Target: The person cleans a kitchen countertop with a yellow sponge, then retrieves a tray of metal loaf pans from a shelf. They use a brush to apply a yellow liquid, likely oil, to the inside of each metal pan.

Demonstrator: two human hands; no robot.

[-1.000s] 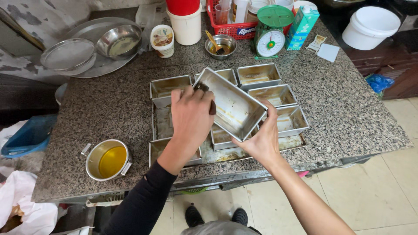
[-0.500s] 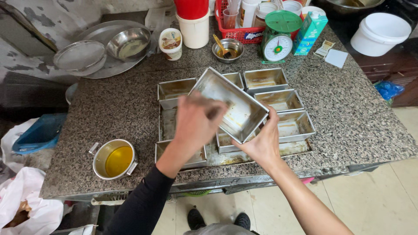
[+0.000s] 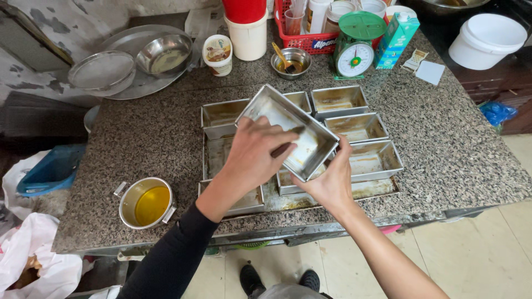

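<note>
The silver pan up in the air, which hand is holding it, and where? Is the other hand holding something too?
The right hand holds the tilted loaf pan by its near end. The left hand reaches inside it, gripping a thin brown handle; its tip is hidden.

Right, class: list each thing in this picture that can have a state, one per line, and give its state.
loaf tin: lifted, tilted, held
right hand: gripping the tin's near corner
left hand: inside the tin, holding a brush handle
other tins: flat on the counter, greasy inside
small pot: upright, holding yellow oil
kitchen scale: pan bare
white bucket: lidded
</note>
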